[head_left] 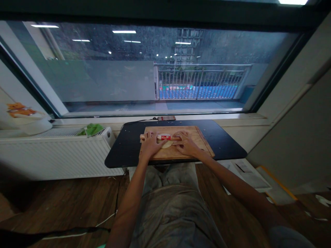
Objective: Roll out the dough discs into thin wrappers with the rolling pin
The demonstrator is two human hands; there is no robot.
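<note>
beyond a wide window (165, 48) runs a metal railing (199, 82), with a pale panel (111, 81) to its left and bright strips of light mirrored in the glass. below the sill stands a dark table (224, 144) with rounded corners, pale specks scattered over its top. at its far edge lies a small flat object (166, 118) with a cord running off to the left, too small to identify.

a wooden cutting board (200, 137) rests on the table, and across it lies a wooden rolling pin (163, 137) with a red label at its middle. under the pin, between the person's hands, sits a round, pale piece of dough (167, 145) on the board.

the left hand (150, 144) grips the left part of the pin, fingers curled over it and thumb stretched toward the dough. the right hand (185, 143) grips the right part, fingers bent around it, thumb near the dough's right edge.

to the left, a green cloth (93, 130) lies on a white radiator (64, 155), near a white container (33, 126) with something orange on top. at right, a white box (248, 174) stands low beside the table over a brown wooden floor (77, 203).
</note>
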